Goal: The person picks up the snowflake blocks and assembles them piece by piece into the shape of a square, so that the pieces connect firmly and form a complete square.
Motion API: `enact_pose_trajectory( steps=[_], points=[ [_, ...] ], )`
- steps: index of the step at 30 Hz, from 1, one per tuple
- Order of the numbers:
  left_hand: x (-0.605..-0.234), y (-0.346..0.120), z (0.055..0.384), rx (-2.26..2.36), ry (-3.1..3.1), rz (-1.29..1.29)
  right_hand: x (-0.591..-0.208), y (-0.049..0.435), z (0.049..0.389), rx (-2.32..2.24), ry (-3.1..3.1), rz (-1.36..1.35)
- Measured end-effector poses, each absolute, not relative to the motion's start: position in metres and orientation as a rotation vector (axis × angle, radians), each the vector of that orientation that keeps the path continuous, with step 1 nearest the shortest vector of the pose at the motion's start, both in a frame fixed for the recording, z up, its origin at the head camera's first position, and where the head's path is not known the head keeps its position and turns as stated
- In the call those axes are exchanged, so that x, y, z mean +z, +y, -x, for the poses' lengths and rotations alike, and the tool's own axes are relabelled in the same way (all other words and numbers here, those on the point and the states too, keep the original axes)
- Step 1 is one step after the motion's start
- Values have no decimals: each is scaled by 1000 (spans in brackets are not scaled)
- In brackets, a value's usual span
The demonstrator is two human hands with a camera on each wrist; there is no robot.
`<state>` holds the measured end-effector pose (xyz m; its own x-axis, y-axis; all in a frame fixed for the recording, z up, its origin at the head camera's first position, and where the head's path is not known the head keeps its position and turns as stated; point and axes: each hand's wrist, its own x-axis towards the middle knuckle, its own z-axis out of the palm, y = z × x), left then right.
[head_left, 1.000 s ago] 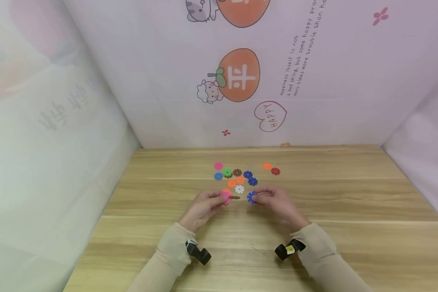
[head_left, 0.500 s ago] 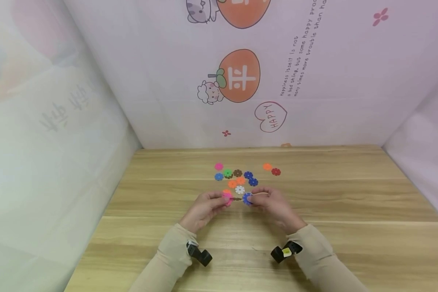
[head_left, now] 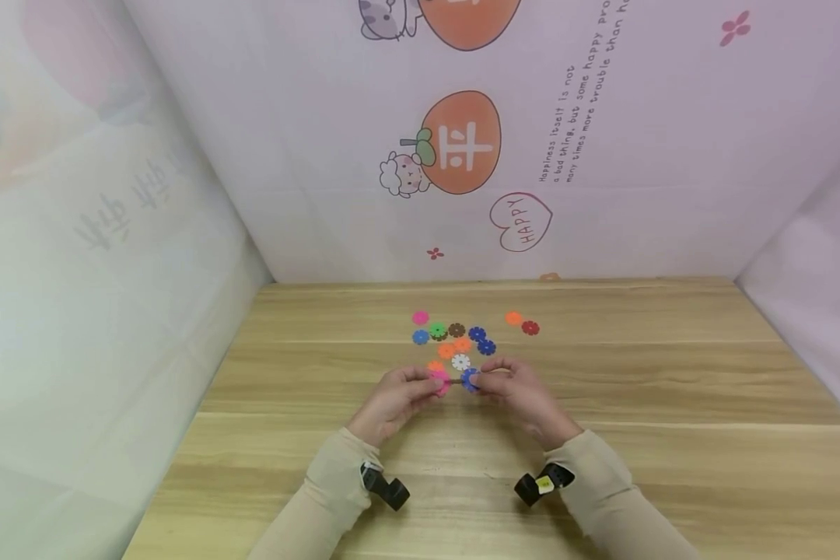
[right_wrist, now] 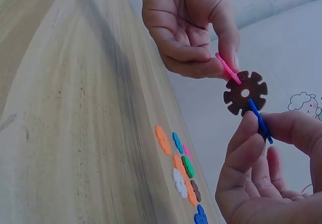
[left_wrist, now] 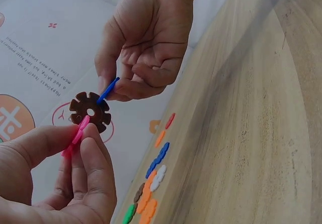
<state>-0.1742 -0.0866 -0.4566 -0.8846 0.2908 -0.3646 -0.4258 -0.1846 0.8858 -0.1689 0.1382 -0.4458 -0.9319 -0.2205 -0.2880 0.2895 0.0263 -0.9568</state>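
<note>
Between thumb and fingers, my left hand (head_left: 390, 398) pinches a pink notched plastic disc (left_wrist: 75, 139). A brown notched disc (left_wrist: 104, 118) with a round centre hole meets the pink one edge to edge, at an angle. On the brown disc's other side, my right hand (head_left: 528, 397) pinches a blue notched disc (right_wrist: 261, 126). In the right wrist view, the blue edge reaches into the brown disc's rim, near its hole. All three discs are held above the table, and the fingers partly cover the pink and blue ones.
Loose discs lie on the wooden table (head_left: 462, 482) beyond the hands: white (head_left: 460, 362), green (head_left: 437, 330), pink (head_left: 420, 317), light blue (head_left: 420, 337), and several orange, brown and dark blue. An orange (head_left: 514, 318) and a red disc (head_left: 530, 328) lie further right. Printed cloth (head_left: 322, 194) rises behind.
My right hand has moved left, bringing the blue disc from apart up against the brown disc. The left hand stays nearly in place, still pinching the pink disc.
</note>
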Motion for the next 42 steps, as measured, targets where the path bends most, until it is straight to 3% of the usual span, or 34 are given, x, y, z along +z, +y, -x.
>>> enact_pose_trajectory(
  steps=[25, 33, 42],
  points=[
    [-458, -96, 175, 2131, 1623, 178, -458, 145, 179, -1937, 2018, -54],
    [-457, -104, 176, 2141, 1601, 217, -466, 174, 198, -1672, 2349, -142],
    [-457, -109, 176, 2151, 1599, 212, -463, 172, 222, -1298, 2682, -8]
  ],
)
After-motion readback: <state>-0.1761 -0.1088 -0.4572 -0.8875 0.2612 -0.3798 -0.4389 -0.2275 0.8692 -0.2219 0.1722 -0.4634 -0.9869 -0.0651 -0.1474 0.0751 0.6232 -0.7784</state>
